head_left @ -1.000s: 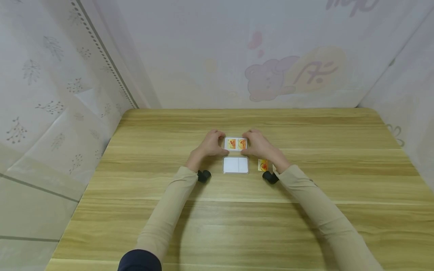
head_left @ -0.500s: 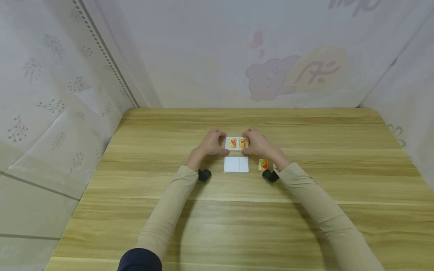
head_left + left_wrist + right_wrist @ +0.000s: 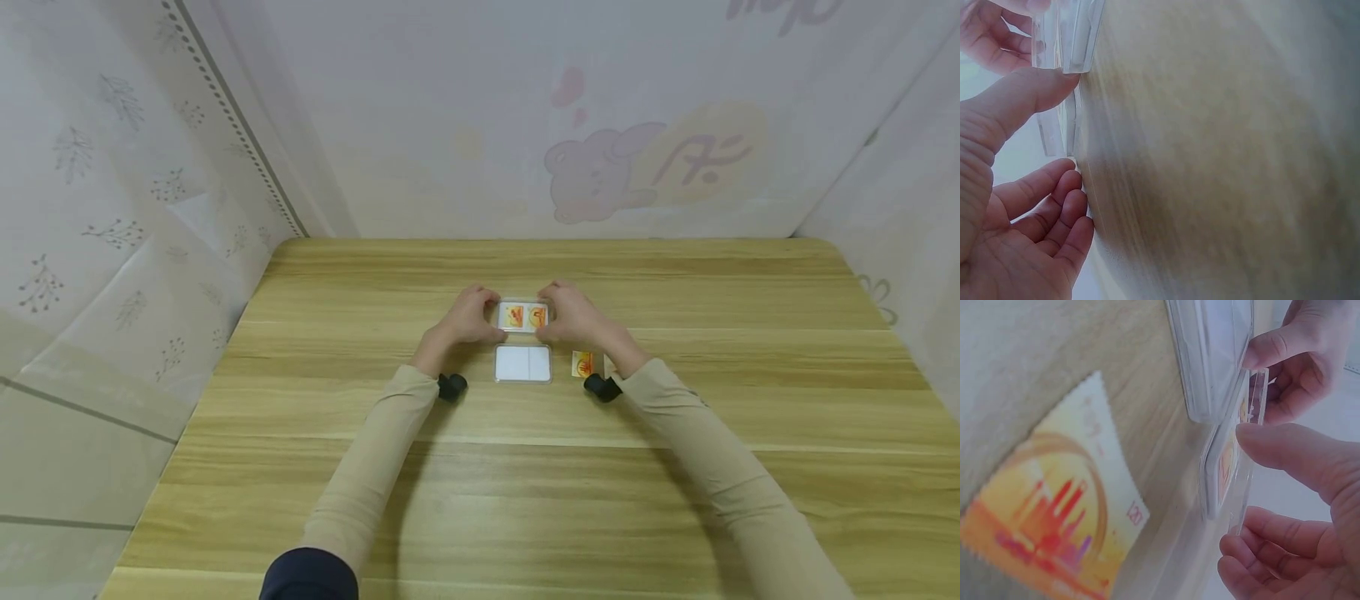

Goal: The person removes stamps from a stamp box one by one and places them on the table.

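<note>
A flat case base (image 3: 1208, 487) with a white insert and two orange-yellow postage stamps (image 3: 513, 317) lies on the table. Over it, slightly apart and tilted in the right wrist view, is a clear plastic lid (image 3: 1242, 499). My left hand (image 3: 467, 318) holds the lid's left end, thumb at the near edge and fingers at the far edge. At the opposite end, my right hand (image 3: 576, 318) grips it the same way between thumb and fingertips. Just nearer to me sits a second clear case (image 3: 522, 364) with a white, divided insert and no stamps showing.
A loose stamp (image 3: 582, 364) printed with red buildings lies right of the second case, close to my right wrist. Another pale paper piece (image 3: 608, 367) is mostly hidden under that wrist. The wooden table (image 3: 480, 500) meets printed curtains at its back and sides.
My right hand has shifted very slightly to the right. The left hand, both cases and the loose stamp have stayed in place.
</note>
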A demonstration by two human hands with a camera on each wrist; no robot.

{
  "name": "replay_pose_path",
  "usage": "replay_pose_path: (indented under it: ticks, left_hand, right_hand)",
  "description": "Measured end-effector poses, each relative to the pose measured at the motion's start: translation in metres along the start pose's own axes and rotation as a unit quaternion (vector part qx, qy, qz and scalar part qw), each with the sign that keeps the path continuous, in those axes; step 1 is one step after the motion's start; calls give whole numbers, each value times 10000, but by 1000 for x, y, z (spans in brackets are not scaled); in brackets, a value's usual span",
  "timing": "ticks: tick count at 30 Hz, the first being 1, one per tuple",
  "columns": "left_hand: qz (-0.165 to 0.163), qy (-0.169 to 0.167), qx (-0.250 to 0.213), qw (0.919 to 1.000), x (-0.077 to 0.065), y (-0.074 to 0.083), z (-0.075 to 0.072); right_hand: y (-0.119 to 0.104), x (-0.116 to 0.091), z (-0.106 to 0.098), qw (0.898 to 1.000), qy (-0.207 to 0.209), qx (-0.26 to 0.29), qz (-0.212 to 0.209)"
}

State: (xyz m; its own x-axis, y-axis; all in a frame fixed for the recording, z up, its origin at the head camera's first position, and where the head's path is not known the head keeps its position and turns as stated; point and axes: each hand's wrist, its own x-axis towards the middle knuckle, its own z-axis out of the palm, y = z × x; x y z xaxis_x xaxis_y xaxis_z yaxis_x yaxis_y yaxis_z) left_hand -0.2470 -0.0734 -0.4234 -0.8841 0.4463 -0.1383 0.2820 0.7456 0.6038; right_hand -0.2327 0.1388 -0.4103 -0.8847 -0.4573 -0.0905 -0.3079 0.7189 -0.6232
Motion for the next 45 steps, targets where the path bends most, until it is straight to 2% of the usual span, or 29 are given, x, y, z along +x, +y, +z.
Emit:
replay_pose_path:
  ticks: [26, 31, 37, 45]
  left_hand:
    - [186, 13, -20, 9998, -1, 1, 0]
    - [195, 1, -85, 9998, 0, -1, 0]
    - [190, 16, -79, 9998, 0, -1, 0]
    - [172, 22, -77, 9998, 0, -1, -1]
  right_hand:
    - [25, -24, -21, 9983, 222, -544, -47]
    - [28, -29, -26, 9973, 282, -657, -179]
    - [31, -36, -32, 9974, 259, -618, -279]
    - [42, -45, -39, 9983, 240, -497, -210]
